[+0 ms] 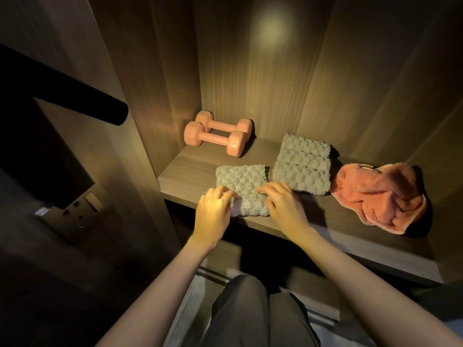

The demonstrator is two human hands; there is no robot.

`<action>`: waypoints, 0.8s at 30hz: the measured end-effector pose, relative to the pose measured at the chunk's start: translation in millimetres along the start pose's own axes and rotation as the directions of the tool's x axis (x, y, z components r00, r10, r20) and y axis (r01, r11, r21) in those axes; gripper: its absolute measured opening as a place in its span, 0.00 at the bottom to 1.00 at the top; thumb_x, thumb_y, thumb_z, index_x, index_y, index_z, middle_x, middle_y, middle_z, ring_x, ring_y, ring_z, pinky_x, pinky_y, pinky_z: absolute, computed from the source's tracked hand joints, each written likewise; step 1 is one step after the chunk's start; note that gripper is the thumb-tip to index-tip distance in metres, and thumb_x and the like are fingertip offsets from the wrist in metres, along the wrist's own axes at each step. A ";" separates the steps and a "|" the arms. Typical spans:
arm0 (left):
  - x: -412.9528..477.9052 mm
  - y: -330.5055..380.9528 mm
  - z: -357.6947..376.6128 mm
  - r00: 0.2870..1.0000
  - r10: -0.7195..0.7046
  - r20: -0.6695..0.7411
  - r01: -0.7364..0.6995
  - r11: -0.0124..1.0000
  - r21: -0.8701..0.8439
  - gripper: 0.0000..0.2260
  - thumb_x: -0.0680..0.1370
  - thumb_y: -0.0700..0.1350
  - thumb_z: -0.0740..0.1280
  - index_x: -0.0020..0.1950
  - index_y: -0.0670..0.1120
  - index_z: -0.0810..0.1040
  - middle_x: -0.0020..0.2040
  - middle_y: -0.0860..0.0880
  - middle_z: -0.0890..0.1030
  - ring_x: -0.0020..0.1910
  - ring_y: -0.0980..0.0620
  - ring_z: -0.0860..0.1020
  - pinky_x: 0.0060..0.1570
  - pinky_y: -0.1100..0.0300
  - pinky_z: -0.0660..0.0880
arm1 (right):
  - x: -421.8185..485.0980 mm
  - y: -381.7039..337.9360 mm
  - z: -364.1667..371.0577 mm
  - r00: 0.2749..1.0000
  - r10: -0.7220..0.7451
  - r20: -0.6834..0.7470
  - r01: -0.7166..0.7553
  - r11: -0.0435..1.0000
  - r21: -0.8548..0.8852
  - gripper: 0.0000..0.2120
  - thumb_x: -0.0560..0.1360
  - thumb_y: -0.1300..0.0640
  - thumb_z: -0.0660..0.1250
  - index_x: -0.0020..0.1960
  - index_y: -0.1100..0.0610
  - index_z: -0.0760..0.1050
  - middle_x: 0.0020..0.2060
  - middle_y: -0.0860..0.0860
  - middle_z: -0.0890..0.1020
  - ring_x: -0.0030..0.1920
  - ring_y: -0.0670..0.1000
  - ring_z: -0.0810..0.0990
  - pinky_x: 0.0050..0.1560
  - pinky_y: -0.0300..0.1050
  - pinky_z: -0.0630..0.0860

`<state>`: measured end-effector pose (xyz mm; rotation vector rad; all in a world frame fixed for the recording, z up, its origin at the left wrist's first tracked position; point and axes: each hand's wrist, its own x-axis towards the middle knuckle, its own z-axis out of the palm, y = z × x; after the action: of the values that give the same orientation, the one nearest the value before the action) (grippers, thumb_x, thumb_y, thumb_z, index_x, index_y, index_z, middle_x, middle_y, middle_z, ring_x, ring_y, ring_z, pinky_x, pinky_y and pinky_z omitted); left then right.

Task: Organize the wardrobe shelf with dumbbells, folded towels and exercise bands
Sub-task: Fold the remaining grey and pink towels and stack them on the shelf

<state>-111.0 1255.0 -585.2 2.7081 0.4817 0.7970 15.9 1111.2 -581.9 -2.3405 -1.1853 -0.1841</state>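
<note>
— Showing what, exactly? Where do the task items sit?

— Head view, looking down onto wardrobe shelf (190,166). Two pink dumbbells (218,136) lie side by side in back-left corner, handles parallel, close to side wall. Near grey towel (240,179), folded, lies at shelf's front edge, centre-left. Far grey towel (303,166), also folded, lies just behind it & to the right. Pink towel (375,196), crumpled in a heap, sits at right, just beside far grey towel.

— And the hands?

— Both on near grey towel. Left hand (214,209): fingers curled round front-left corner, which is raised a little off the shelf; grip closed on the cloth. Right hand (283,204): fingers bent, tips on towel's right side, approx. level w/ left hand. Whether its grip pinches the cloth or only presses down, can't tell; fingertips slightly blurred.

— Anything else in frame?

— Wall socket (82,209) low at left, outside the wardrobe; dark bar (75,96) above it; person's dark trousers (240,309) at bottom centre, below shelf.
</note>
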 end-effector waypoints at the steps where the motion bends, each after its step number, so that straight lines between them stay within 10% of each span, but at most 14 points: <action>1: -1.4 -1.7 0.3 0.998 0.052 0.038 -0.052 0.999 0.000 0.10 0.74 0.35 0.67 0.54 0.44 0.81 0.51 0.48 0.81 0.49 0.46 0.77 0.45 0.54 0.72 | -0.9 0.4 0.4 0.995 -0.071 0.069 0.072 0.997 -0.014 0.19 0.74 0.69 0.64 0.60 0.52 0.78 0.57 0.48 0.79 0.59 0.50 0.73 0.50 0.44 0.75; 8: -19.7 -22.0 0.8 0.969 0.179 0.171 -0.184 0.983 0.010 0.23 0.72 0.44 0.70 0.66 0.43 0.75 0.60 0.48 0.79 0.61 0.49 0.76 0.71 0.51 0.63 | -12.7 12.0 -7.8 0.948 -0.165 0.273 0.184 0.982 -0.048 0.24 0.75 0.55 0.63 0.71 0.48 0.68 0.67 0.44 0.73 0.68 0.45 0.68 0.62 0.48 0.74; 14: -29.7 -19.5 -2.4 0.980 0.141 0.137 -0.127 0.986 -0.108 0.16 0.76 0.41 0.68 0.64 0.43 0.75 0.60 0.48 0.79 0.60 0.49 0.76 0.57 0.58 0.72 | -25.1 12.1 -10.6 0.928 -0.146 0.343 0.160 0.987 -0.012 0.30 0.73 0.44 0.70 0.72 0.45 0.66 0.67 0.42 0.72 0.68 0.43 0.66 0.63 0.45 0.71; 18: -29.9 -25.5 -11.6 0.976 0.098 0.193 -0.058 0.977 -0.204 0.14 0.78 0.43 0.67 0.63 0.46 0.76 0.53 0.51 0.80 0.54 0.52 0.76 0.53 0.59 0.73 | -25.9 17.3 -14.5 0.941 -0.080 0.329 0.060 0.996 0.071 0.22 0.76 0.56 0.66 0.69 0.45 0.71 0.56 0.45 0.77 0.56 0.45 0.73 0.53 0.41 0.71; 24: -15.6 -26.6 -13.4 0.910 -0.296 0.291 0.390 0.848 -0.360 0.14 0.75 0.52 0.70 0.54 0.44 0.80 0.42 0.48 0.81 0.42 0.51 0.77 0.42 0.58 0.71 | -12.4 15.4 -18.8 0.940 0.092 0.327 -0.180 0.952 0.248 0.16 0.78 0.48 0.63 0.65 0.47 0.73 0.35 0.44 0.80 0.23 0.41 0.67 0.28 0.32 0.62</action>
<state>-137.2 1275.2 -591.1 2.1942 0.6432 0.4238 22.4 1085.4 -575.7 -2.2431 -1.0995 0.3920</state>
